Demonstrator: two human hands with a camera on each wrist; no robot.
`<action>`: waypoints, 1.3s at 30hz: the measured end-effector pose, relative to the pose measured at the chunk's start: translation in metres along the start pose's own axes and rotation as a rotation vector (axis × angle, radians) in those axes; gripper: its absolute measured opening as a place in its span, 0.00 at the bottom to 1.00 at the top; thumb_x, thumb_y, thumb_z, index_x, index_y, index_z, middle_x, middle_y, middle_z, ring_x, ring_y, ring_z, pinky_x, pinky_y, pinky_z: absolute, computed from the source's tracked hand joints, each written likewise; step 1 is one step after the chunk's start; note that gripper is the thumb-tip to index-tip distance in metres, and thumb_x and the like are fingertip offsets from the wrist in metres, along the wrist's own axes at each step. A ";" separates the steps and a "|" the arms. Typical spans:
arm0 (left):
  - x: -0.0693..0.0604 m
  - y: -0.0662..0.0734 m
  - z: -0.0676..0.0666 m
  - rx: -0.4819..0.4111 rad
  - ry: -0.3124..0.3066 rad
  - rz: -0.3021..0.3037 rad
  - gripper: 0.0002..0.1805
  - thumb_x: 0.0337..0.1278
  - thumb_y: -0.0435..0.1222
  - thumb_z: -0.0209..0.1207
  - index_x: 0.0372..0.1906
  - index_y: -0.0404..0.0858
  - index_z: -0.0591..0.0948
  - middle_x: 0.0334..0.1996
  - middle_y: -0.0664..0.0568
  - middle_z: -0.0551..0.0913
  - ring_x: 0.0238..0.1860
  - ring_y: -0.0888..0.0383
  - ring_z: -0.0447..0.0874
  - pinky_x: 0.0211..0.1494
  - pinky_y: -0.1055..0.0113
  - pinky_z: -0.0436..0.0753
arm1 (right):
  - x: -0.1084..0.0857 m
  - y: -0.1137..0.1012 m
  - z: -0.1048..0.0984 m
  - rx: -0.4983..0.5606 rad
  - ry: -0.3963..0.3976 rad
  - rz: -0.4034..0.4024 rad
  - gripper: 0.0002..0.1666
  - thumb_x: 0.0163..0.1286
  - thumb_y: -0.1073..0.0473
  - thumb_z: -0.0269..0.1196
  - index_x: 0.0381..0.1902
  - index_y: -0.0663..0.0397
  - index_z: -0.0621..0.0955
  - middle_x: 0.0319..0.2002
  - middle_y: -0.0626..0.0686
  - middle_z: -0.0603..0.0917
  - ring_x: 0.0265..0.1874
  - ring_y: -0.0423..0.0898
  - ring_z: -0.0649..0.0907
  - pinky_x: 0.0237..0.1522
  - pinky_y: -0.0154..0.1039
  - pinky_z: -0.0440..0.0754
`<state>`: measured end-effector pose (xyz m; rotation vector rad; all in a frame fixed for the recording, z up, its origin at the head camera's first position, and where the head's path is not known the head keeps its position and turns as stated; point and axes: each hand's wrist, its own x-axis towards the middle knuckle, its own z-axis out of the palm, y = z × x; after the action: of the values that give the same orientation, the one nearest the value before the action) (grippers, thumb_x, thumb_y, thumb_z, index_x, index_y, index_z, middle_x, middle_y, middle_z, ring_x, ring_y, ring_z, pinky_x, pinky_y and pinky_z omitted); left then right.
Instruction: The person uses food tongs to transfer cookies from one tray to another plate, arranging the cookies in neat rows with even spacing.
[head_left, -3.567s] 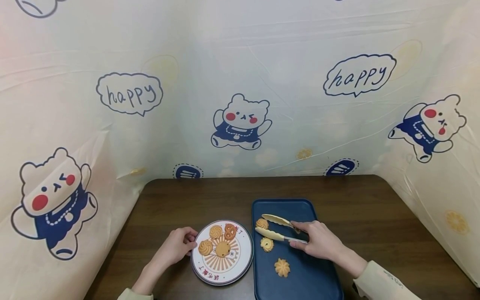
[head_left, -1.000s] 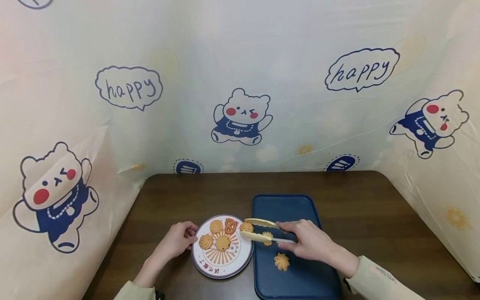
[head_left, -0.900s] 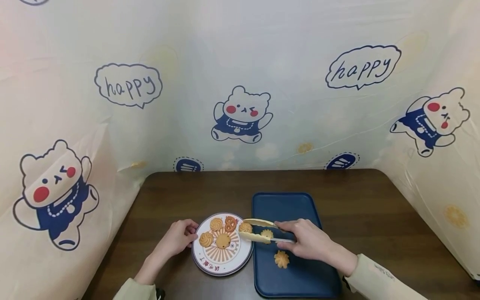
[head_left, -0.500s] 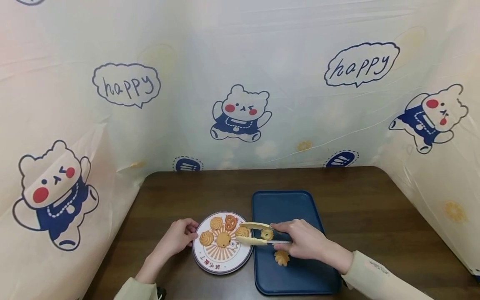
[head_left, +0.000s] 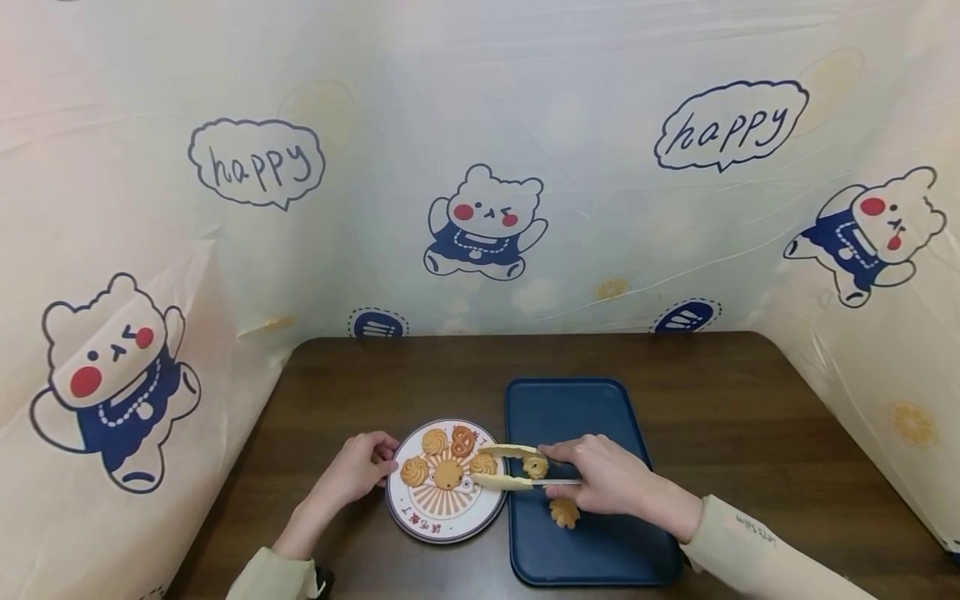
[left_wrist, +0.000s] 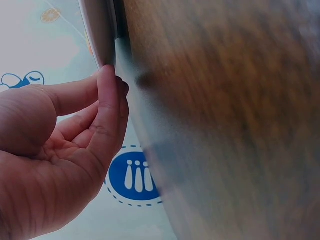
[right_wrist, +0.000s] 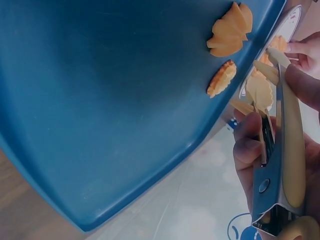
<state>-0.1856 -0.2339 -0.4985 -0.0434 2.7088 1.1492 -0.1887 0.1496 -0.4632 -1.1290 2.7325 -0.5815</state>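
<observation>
My left hand (head_left: 356,468) pinches the left rim of a white printed plate (head_left: 448,527); a second rim shows beneath it. In the left wrist view, the thumb and fingers meet at the plate's edge. With my right hand (head_left: 606,477) I hold cream-tipped tongs (head_left: 504,482) that reach left across the tray's edge. Between their tips, over the plate's right side, is a swirled cookie (head_left: 482,464); whether both tips touch it, I cannot tell. A pretzel (head_left: 462,441), a round cookie (head_left: 448,474) and two swirled cookies (head_left: 414,472) lie on the plate.
Right beside the plate stands a dark blue tray (head_left: 573,408). On it are a ring-like cookie (head_left: 535,467), partly behind the tongs, and a star-shaped cookie (head_left: 565,512) near my right hand. The brown table (head_left: 405,367) ends at a printed curtain (head_left: 600,233).
The tongs have carried the swirled cookie from the tray's left side leftward onto the plate. In the last half second they have hardly moved. My left hand has stayed at the plate's rim.
</observation>
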 end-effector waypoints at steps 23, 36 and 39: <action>-0.001 -0.001 0.002 0.008 0.006 -0.006 0.12 0.57 0.24 0.65 0.46 0.31 0.82 0.30 0.49 0.77 0.28 0.56 0.77 0.28 0.66 0.84 | 0.005 -0.007 -0.007 -0.011 -0.057 0.018 0.36 0.62 0.44 0.71 0.63 0.56 0.79 0.57 0.54 0.83 0.51 0.47 0.85 0.47 0.43 0.86; 0.000 -0.001 0.001 0.002 0.016 0.034 0.11 0.57 0.23 0.65 0.45 0.30 0.82 0.30 0.49 0.77 0.28 0.57 0.76 0.27 0.65 0.84 | 0.001 -0.006 -0.011 -0.023 -0.010 0.017 0.37 0.63 0.44 0.71 0.64 0.56 0.79 0.58 0.54 0.82 0.54 0.48 0.83 0.49 0.46 0.85; 0.000 0.000 0.001 -0.001 0.019 0.025 0.11 0.57 0.23 0.65 0.45 0.31 0.82 0.30 0.49 0.77 0.28 0.57 0.77 0.27 0.65 0.84 | -0.002 -0.005 -0.013 -0.021 0.007 0.014 0.37 0.63 0.42 0.71 0.64 0.56 0.79 0.58 0.54 0.82 0.52 0.47 0.84 0.48 0.45 0.85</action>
<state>-0.1850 -0.2336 -0.4993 -0.0209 2.7325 1.1631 -0.1875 0.1517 -0.4495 -1.1134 2.7559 -0.5576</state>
